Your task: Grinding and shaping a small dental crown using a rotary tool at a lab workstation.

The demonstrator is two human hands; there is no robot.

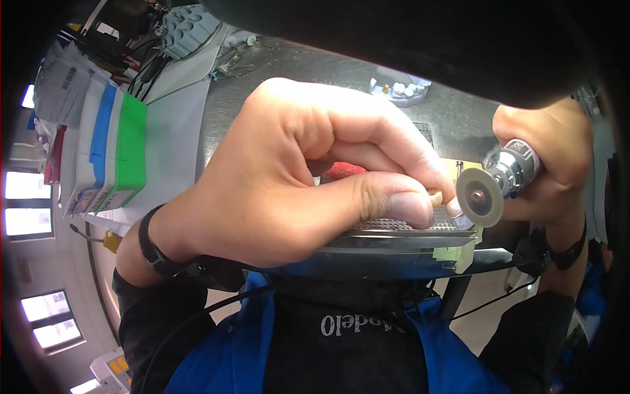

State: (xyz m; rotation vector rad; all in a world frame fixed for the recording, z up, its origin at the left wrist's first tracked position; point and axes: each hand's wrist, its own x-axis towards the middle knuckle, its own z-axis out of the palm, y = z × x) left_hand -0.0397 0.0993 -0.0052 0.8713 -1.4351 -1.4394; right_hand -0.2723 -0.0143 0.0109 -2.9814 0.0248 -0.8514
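Note:
Between thumb and index finger, my left hand (315,177) pinches a small cream-coloured dental crown (436,197), mostly covered by the fingertips. My right hand (558,151) is wrapped round a silver rotary handpiece (523,159). A pale round grinding disc (480,197) is mounted on its tip, a short gap to the right of the crown. Below the left hand, a perforated metal grate (420,224) shows at the bench's near edge. Something red (344,171) is partly visible behind the left fingers; its kind is hidden.
A white dental model (401,92) stands on the grey metal bench (262,73) beyond the hands. Several loose burs (231,65) lie at the back left, near a grey holder with holes (189,29). Green and blue trays (128,144) are stacked at the left. Yellow tape (464,253) covers part of the front edge.

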